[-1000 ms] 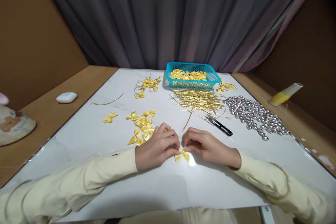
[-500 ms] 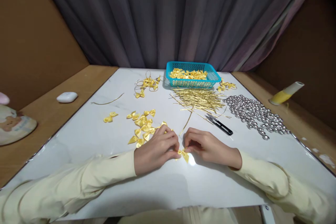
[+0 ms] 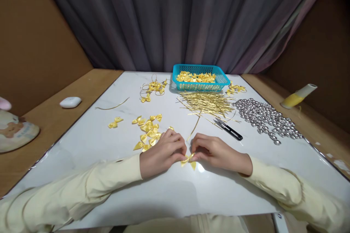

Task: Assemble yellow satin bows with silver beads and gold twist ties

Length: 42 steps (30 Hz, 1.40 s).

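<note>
Close to the front of the white table, a yellow ribbon bow (image 3: 188,161) is pinched between my two hands. My left hand (image 3: 166,153) has its fingers closed on the bow's left side, and my right hand (image 3: 212,151) closes on its right side. The fingertips partly cover the upper loops; the two tails show below. Beside and behind my left hand lies a loose group of yellow bows (image 3: 149,127). A single gold twist tie (image 3: 194,126) lies just beyond the gap between my hands.
A blue basket (image 3: 201,87) of yellow bows stands at the back. Before it lie a heap of gold ties (image 3: 206,103), black thread snips (image 3: 229,130) and many silver beads (image 3: 265,118). Looped bows (image 3: 155,88) sit left of the basket. A white case (image 3: 70,102) rests at far left.
The held bow shows more of its left tail now, as my left fingertips have shifted slightly up. Both hands stay in nearly the same place.
</note>
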Each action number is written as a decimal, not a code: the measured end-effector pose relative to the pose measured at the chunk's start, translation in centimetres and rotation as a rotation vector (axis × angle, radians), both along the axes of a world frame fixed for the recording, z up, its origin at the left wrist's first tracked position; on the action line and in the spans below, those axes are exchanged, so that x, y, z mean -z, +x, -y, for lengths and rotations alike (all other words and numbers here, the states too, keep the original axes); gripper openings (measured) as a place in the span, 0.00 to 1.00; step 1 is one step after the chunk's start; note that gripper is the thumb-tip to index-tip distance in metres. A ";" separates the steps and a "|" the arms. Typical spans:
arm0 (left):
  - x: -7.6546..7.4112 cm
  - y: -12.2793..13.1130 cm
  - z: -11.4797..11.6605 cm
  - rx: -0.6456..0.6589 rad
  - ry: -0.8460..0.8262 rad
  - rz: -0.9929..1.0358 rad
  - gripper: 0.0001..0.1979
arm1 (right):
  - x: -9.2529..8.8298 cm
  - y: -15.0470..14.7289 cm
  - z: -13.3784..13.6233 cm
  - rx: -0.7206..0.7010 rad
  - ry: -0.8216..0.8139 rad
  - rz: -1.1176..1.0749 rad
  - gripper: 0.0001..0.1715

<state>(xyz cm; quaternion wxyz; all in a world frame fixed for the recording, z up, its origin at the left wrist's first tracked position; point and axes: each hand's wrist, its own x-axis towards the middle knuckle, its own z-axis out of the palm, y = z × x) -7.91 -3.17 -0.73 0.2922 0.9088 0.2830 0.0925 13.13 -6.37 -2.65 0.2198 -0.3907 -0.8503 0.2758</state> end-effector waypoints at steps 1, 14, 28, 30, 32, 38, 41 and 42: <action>0.0 0.0 0.0 -0.003 0.003 -0.001 0.04 | 0.0 0.0 0.0 0.004 -0.002 0.003 0.06; -0.7 0.1 0.0 0.001 -0.025 -0.050 0.04 | 0.1 0.0 0.0 0.021 -0.013 0.018 0.03; -1.1 0.2 -0.1 -0.043 -0.012 -0.114 0.06 | -0.4 -0.3 0.6 0.121 -0.032 0.089 0.07; -1.1 0.2 0.0 -0.062 0.002 -0.127 0.06 | -0.4 -0.3 0.7 0.144 -0.039 0.104 0.08; -1.2 0.2 0.1 -0.078 0.011 -0.139 0.07 | -0.4 -0.3 0.8 0.155 -0.047 0.116 0.09; -1.3 0.2 0.0 -0.073 0.008 -0.151 0.07 | -0.4 -0.1 0.8 0.142 -0.084 0.094 0.09; -1.3 0.3 -0.2 -0.055 -0.012 -0.132 0.07 | -0.6 0.0 0.4 0.091 -0.128 0.060 0.08; -1.2 0.3 -0.2 -0.047 -0.016 -0.123 0.08 | -0.6 0.0 0.3 0.079 -0.144 0.050 0.07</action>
